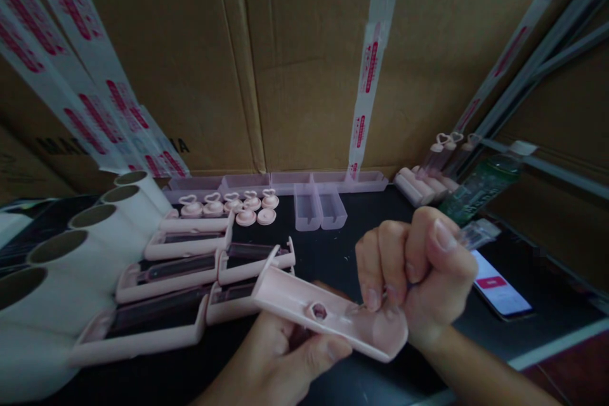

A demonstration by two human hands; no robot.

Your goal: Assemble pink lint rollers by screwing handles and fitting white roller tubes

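- While curled around the underside of a pink case half [328,317], left hand [280,355] with thumb pressed on its near rim, grip closed on that shell.
- Tilted, hollow side up, small round hole showing midway along; held above the near edge of the counter [333,247], a little right of centre.
- Clenched in a fist over the right end of the shell, right hand [419,273]; grip closed on a clear, slim piece [478,233] poking out past the thumb, fingertips down against the shell's inner face.
- Just left of the hands, toward the near left corner, open pink cases [166,279] in overlapping rows, dark insides up.
- Farther left, along the left edge, white tubes [71,247] lying side by side with open ends up.
- Behind the cases, heart-topped pink caps [228,204] in two short rows.
- Near the far edge, clear trays [318,206], some in a line, two set crosswise in front.
- At the far right corner, pink rollers [421,185] and heart-handled pieces leaning.
- Right of the fist, green bottle [480,187] lying tilted, and a lit phone [499,288] flat by the right edge.
- Behind everything, taped cardboard boxes [304,57].
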